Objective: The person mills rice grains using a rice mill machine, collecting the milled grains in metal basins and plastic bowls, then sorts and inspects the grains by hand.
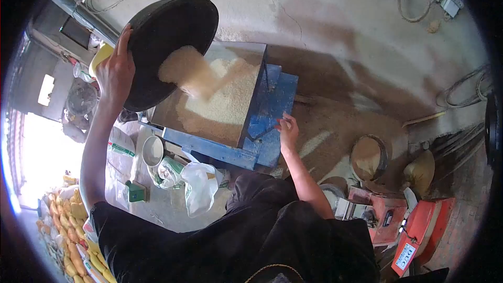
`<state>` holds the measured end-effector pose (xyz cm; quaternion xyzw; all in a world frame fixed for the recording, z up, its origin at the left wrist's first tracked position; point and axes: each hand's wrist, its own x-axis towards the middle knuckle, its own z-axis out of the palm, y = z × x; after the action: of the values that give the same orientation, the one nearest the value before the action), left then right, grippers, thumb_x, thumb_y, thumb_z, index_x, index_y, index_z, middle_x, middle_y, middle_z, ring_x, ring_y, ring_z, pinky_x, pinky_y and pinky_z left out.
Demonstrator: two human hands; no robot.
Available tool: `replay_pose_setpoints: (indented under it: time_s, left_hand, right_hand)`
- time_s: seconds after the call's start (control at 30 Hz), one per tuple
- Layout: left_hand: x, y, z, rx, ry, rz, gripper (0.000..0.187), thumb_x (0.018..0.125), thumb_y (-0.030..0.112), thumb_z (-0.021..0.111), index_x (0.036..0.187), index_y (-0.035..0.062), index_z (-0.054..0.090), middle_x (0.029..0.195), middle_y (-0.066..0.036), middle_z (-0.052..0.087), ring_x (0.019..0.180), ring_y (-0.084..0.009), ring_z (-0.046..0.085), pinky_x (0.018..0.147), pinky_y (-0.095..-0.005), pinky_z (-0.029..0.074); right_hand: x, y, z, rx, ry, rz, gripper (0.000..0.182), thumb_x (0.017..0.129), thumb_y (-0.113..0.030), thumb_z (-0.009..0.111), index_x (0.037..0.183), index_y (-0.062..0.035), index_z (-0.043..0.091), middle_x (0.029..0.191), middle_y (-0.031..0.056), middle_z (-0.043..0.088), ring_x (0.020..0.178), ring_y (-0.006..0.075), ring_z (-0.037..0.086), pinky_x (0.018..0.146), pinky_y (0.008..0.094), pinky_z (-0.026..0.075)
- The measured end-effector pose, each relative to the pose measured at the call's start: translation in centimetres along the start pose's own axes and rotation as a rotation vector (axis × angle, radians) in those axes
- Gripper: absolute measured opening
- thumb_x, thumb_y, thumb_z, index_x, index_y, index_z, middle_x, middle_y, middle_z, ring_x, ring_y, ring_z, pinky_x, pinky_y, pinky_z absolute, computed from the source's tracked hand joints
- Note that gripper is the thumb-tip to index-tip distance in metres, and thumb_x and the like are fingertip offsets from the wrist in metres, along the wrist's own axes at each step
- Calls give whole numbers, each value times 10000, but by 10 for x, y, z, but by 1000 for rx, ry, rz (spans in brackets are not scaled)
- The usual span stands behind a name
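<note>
My left hand (116, 68) grips the rim of a large round black basin (152, 31), which is tipped steeply on its side. Pale tan grain (188, 71) slides out of it in a blurred stream. Below, a square metal hopper (173, 112) on a blue machine (272, 110) receives the grain, where a whitish heap (230, 94) lies with browner grain along its lower edge. At the hopper's right side, my right hand (287, 132) has its fingers curled at the end of a thin dark lever (262, 135).
White plastic bags (200, 186) and a metal bowl (153, 150) stand left of my legs. Yellow sacks (68, 230) are piled at lower left. On the right are a round tub of grain (367, 157) and a red machine (419, 230). A wall (325, 15) rises behind the hopper.
</note>
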<state>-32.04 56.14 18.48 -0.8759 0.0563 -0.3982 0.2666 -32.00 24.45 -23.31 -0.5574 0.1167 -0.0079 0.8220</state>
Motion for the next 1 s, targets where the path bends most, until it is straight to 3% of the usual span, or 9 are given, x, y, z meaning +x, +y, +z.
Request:
replay_pose_setpoints:
  time_s: [0.3,0.33,0.47,0.63,0.67,0.8,0.83,0.93,1.0]
  left_hand:
    - [-5,2,-41,-59,279,144,389,773,-42,574,1141,82,576,1156,42,611,626,-65,650,493,-187,493]
    - [-13,-1,-44,-46,163,99,365,864,39,518,1227,87,527,1168,-34,602,746,-179,683,570,-267,542]
    - [-9,11,-58,-39,164,121,363,872,37,518,1230,98,527,1141,-59,616,729,-173,683,572,-270,536]
    - [11,17,-58,-150,-112,-561,327,898,160,500,1196,26,518,1071,-160,625,958,-299,619,805,-382,484]
    - [9,-7,-43,-279,-22,-445,369,882,225,522,1208,52,514,1116,-178,598,1003,-320,583,894,-414,433]
    - [24,-48,-13,-562,-115,-563,461,830,184,614,1212,-46,499,1201,-180,554,1102,-278,523,973,-365,374]
    - [48,1,-31,-710,-123,-680,483,812,185,636,1220,-36,501,1189,-158,564,1077,-253,534,962,-352,383]
    - [90,101,-47,-870,-232,-666,460,821,194,634,1224,7,516,1157,-121,581,1048,-238,531,928,-352,403]
    - [105,162,-41,-903,-298,-593,450,817,162,639,1216,-6,518,1156,-128,581,1047,-221,529,940,-341,391]
  right_hand:
    - [7,56,-109,42,197,466,309,864,-156,534,1159,-72,496,935,119,656,758,199,653,657,311,511]
    - [4,81,-143,75,272,471,318,859,-156,531,1158,-58,490,896,110,652,713,198,648,601,311,513]
    - [-23,197,-330,-803,327,423,212,824,-119,524,992,9,540,736,125,591,592,257,601,475,321,457]
    - [-84,158,-420,-560,343,870,258,845,-226,535,1031,-50,567,829,115,621,724,217,633,488,370,483]
    - [-95,137,-418,-463,423,998,269,859,-258,540,1043,-65,575,847,105,630,742,196,646,464,374,493]
    - [-98,117,-435,-720,213,755,272,862,-243,486,911,-3,604,892,146,626,679,258,621,578,399,504]
    - [-100,235,-511,-1250,67,89,238,838,-205,492,826,-4,620,847,148,636,683,278,622,603,420,498]
    - [-68,81,-447,-689,240,838,205,789,-186,541,852,-13,632,761,120,650,662,217,646,564,347,516]
    - [-58,142,-505,-1147,-247,170,197,791,-172,534,872,-18,626,744,114,642,609,208,635,517,343,505]
